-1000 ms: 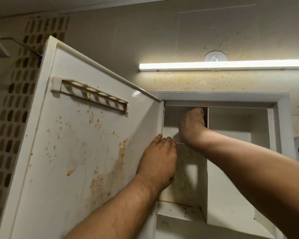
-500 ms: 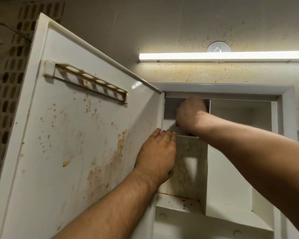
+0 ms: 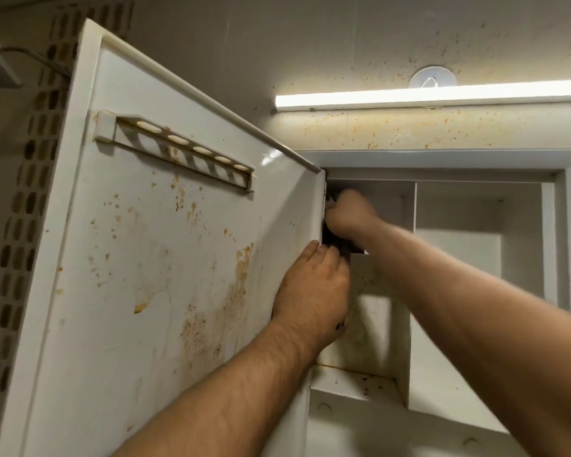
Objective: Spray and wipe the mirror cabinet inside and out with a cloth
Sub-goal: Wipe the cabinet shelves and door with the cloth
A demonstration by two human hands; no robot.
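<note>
White glossy door (image 3: 178, 258), rust-speckled; L hand (image 3: 310, 291) on edge, R hand (image 3: 346, 212) blurred.

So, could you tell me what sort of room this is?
Probably a bathroom: a white wall cabinet with its stained door swung open, a slotted holder rail on the door's inside, and a strip light above.
</note>
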